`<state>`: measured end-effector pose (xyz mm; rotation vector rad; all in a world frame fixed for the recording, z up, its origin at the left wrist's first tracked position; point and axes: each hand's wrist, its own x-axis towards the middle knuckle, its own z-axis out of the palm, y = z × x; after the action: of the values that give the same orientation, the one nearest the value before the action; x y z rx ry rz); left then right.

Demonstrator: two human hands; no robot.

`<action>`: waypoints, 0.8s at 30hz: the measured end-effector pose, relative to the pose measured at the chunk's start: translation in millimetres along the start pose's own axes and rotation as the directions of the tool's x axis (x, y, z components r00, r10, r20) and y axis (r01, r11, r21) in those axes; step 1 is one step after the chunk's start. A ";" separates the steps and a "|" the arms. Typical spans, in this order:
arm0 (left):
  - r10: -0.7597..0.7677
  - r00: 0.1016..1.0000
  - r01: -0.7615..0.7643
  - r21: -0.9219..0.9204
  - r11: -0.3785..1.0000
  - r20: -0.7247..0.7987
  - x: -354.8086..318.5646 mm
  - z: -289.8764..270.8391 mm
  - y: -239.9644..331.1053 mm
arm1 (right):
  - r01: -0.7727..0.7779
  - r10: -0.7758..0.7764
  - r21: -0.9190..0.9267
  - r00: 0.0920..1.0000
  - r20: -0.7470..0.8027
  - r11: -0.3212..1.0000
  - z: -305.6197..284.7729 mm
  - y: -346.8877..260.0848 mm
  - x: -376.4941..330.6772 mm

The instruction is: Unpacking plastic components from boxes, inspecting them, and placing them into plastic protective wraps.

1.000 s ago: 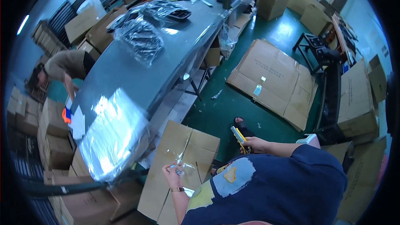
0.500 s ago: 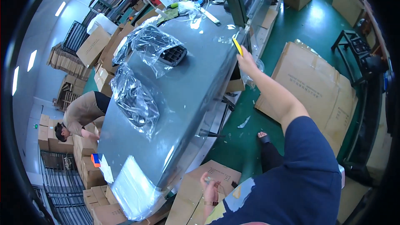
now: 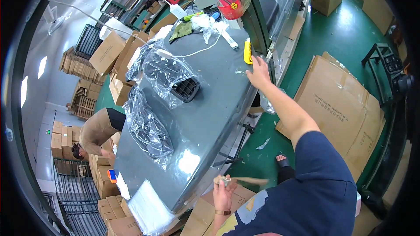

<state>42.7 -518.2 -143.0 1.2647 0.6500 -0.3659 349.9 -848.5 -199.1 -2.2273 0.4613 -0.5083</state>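
Observation:
My right hand [image 3: 259, 72] is stretched out over the far edge of the grey table [image 3: 205, 122], fingers spread, holding nothing. A yellow utility knife [image 3: 248, 51] lies on the table just beyond its fingertips, apart from the hand. Low in the picture, my left hand [image 3: 223, 193] pinches a crumpled brownish strip of tape [image 3: 245, 180] that trails to the right. It hovers over a flattened cardboard box [image 3: 202, 212] on the floor beside the table.
Clear plastic bags [image 3: 151, 126] and a black vented part [image 3: 185, 89] lie on the table, with a stack of clear bags [image 3: 148, 209] at its near end. Flat cardboard sheets [image 3: 339, 105] cover the green floor at right. Another person [image 3: 98, 129] bends over boxes at left.
My right hand rose from the floor cardboard to the table with the yellow knife, set it down and let go. My left hand stayed low with the tape strip.

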 end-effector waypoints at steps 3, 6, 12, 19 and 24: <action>0.082 0.985 -0.043 -0.248 0.968 0.149 13.7 28.9 20.0 | 0.046 -0.120 0.467 0.984 0.130 0.883 -16.2 17.6 -75.3; 0.138 0.970 -0.088 -0.242 0.966 0.199 35.3 45.9 36.7 | -0.668 -0.053 0.421 0.497 0.866 0.613 -48.2 -6.0 -182.9; 0.358 0.884 -0.467 0.521 0.715 0.301 65.6 103.6 17.6 | -0.998 -0.247 0.022 0.006 0.969 0.061 -86.4 -33.9 -249.2; -0.172 0.978 0.140 0.239 0.961 0.116 92.4 81.8 -8.4 | -0.698 0.180 0.685 0.716 0.675 0.209 -63.9 19.9 -235.3; -0.470 0.741 0.596 -0.147 0.790 0.479 78.6 135.2 -25.7 | 0.102 -0.309 0.541 0.900 0.307 0.835 -45.8 5.1 -242.8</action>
<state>121.4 -647.2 -190.8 0.6500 0.6598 -0.9673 119.1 -764.1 -225.8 -1.7905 -0.1287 -0.2498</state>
